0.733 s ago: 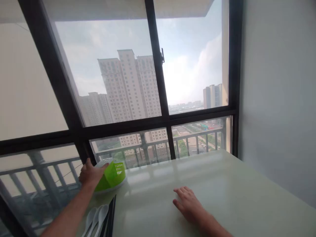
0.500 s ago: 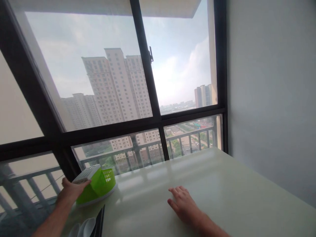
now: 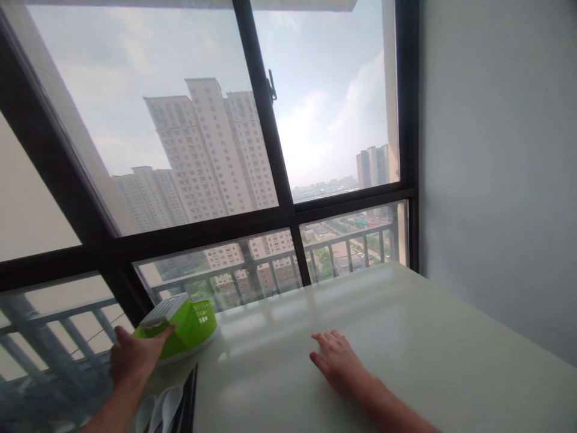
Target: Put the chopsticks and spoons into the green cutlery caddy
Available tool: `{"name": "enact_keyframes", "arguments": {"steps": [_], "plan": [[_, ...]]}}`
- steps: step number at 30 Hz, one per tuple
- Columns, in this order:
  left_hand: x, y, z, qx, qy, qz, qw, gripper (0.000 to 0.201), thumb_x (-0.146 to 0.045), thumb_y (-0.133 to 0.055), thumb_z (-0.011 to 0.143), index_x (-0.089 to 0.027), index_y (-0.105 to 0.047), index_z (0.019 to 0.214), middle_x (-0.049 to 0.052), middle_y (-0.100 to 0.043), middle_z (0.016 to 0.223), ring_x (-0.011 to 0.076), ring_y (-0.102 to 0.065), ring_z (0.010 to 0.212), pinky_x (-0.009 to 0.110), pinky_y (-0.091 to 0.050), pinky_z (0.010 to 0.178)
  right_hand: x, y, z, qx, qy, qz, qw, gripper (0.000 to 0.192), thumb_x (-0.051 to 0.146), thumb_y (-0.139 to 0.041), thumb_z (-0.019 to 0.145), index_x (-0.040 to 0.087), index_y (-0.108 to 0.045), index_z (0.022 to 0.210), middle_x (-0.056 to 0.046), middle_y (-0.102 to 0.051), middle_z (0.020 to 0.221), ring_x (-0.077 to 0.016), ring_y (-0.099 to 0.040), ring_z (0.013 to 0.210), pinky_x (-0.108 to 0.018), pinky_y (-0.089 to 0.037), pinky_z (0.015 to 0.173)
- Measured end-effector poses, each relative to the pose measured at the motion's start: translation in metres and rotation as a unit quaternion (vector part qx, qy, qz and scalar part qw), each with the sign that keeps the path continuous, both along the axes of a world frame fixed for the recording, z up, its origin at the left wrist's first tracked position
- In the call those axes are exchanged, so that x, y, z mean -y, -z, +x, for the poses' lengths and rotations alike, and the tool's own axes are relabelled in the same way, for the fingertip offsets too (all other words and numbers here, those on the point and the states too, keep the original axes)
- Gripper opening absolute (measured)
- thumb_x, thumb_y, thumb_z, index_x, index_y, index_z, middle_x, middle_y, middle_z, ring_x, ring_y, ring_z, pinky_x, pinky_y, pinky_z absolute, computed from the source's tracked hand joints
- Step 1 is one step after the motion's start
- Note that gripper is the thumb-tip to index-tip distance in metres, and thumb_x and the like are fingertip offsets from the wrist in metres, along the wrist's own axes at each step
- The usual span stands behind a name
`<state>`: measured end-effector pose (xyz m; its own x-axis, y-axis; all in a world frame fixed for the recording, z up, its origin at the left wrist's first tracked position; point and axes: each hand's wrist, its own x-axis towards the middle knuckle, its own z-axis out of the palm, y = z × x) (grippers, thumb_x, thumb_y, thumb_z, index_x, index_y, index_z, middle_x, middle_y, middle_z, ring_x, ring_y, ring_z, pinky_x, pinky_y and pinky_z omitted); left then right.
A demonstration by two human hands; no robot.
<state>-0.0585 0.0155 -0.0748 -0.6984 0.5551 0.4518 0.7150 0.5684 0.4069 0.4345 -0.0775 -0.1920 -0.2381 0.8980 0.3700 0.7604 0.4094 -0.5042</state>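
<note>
A bright green plastic cutlery holder (image 3: 184, 334) with a pale slotted top and a perforated side basket stands at the table's far left edge. My left hand (image 3: 135, 358) is at its near side, thumb and fingers spread apart, the thumb overlapping the green wall. Whether the thumb touches it I cannot tell. Just this side of the holder lie several white spoons (image 3: 171, 406) and, beside them, black chopsticks (image 3: 193, 391). My right hand (image 3: 338, 364) rests on the pale table top (image 3: 279, 361), fingers loosely stretched out and holding nothing.
Dark-framed windows (image 3: 202, 228) run behind the table, with a railing (image 3: 270, 264) and tall buildings outside. A plain grey wall (image 3: 496, 180) borders the table on the right.
My left hand has come away slightly from the holder's top, so more of its near end shows. The view has tilted down a little. My right hand stays about where it was.
</note>
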Motion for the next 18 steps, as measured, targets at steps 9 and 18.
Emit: {"name": "enact_keyframes", "arguments": {"steps": [9,18], "plan": [[0.078,0.042,0.029,0.054,0.234,-0.135,0.961,0.03,-0.047,-0.051,0.085,-0.021,-0.063,0.086,0.006,-0.075,0.091,0.0264,-0.072,0.09,0.032,-0.053,0.08,0.001,0.002,-0.002,0.005,-0.016,-0.005,1.0,0.049,0.049,-0.044,0.099,0.021,-0.057,0.137,-0.012,-0.067,0.124,-0.0292,-0.054,0.122,-0.042,-0.035,0.108],[0.125,0.101,0.062,-0.045,0.287,-0.288,0.913,0.029,-0.044,-0.053,0.085,-0.018,-0.064,0.088,0.018,-0.075,0.095,0.0389,-0.071,0.098,0.045,-0.051,0.084,0.001,0.004,0.003,0.008,0.004,-0.007,1.0,0.049,0.047,-0.044,0.099,0.019,-0.058,0.136,-0.012,-0.067,0.127,-0.0297,-0.055,0.122,-0.042,-0.036,0.107]]}}
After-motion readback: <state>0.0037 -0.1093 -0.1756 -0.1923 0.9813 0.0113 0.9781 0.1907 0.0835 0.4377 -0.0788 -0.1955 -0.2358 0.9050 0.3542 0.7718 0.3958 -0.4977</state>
